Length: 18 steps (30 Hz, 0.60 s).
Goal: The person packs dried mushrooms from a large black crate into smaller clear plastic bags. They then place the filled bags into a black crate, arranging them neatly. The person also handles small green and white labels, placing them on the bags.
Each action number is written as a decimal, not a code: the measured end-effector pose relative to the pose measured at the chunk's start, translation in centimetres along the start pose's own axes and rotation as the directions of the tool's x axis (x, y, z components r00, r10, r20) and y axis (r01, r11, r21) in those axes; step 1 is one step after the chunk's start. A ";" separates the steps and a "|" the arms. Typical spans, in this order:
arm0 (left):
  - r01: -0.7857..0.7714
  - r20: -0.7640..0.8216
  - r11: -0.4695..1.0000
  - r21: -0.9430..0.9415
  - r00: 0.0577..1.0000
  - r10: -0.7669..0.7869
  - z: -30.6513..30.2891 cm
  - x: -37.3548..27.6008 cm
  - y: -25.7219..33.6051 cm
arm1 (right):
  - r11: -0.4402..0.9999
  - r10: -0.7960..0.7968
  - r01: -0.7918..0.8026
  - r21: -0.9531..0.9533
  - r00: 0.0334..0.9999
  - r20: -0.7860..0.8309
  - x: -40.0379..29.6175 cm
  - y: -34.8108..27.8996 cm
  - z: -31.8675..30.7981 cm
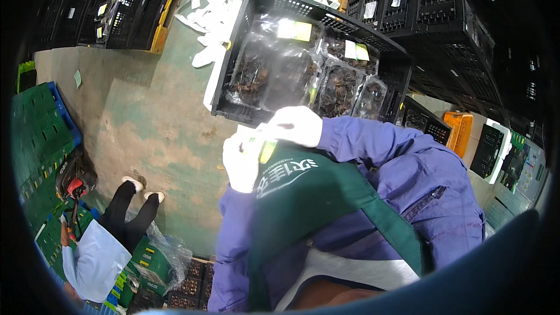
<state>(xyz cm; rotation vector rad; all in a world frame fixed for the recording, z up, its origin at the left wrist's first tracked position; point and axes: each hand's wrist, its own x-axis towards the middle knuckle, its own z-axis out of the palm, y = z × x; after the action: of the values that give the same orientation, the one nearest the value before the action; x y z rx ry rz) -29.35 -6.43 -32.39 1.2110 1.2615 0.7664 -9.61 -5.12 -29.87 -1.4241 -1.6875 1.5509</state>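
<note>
My left hand [240, 164], in a white glove, holds a small green-and-yellow label [267, 152] in front of my green apron [315, 179]. My right hand [299, 126], also gloved, meets it with bent fingertips at the label's upper edge; glare hides the exact grip. Just beyond both hands stands a black plastic crate [238, 116]. Inside it lie clear film-wrapped packs of dark brown, clumpy produce, among them a large pack [251, 76] and a smaller pack [339, 89]. Labels like the one in my hand sit on a back pack [294, 30] and a right-hand pack [356, 50].
Stacked black crates [442, 13] rise at the right; more crates [127, 4] stand on a yellow pallet [162, 30] at the upper left. White paper strips [214, 13] litter the floor. At the lower left, a person [98, 258] stands by green crates [41, 118]. An orange crate [457, 133] is at the right.
</note>
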 end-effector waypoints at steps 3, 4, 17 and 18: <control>0.037 -0.103 0.976 -0.216 0.993 -0.061 -0.3 -0.7 3.1 | 0.929 -0.313 0.315 -0.196 0.949 0.038 0.9 0.4 2.9; -0.012 -0.127 0.999 -0.040 0.992 0.007 -0.6 -0.8 2.9 | 0.948 -0.304 0.292 -0.129 0.949 -0.086 2.1 1.2 2.8; 0.124 -0.007 0.991 0.053 0.992 -0.124 -3.6 -2.8 -0.3 | 0.783 0.032 -0.446 -0.435 0.726 -0.687 9.2 12.7 -5.2; 0.100 -0.020 0.995 0.014 0.995 -0.100 -3.1 -2.6 0.0 | 0.778 0.006 -0.480 -0.405 0.651 -0.759 7.3 15.2 -6.9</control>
<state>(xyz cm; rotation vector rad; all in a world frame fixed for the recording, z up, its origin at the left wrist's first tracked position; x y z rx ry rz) -32.91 -8.08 -31.31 1.1455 1.3357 0.6987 -0.68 2.05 -44.05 -2.2844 -1.4937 0.3520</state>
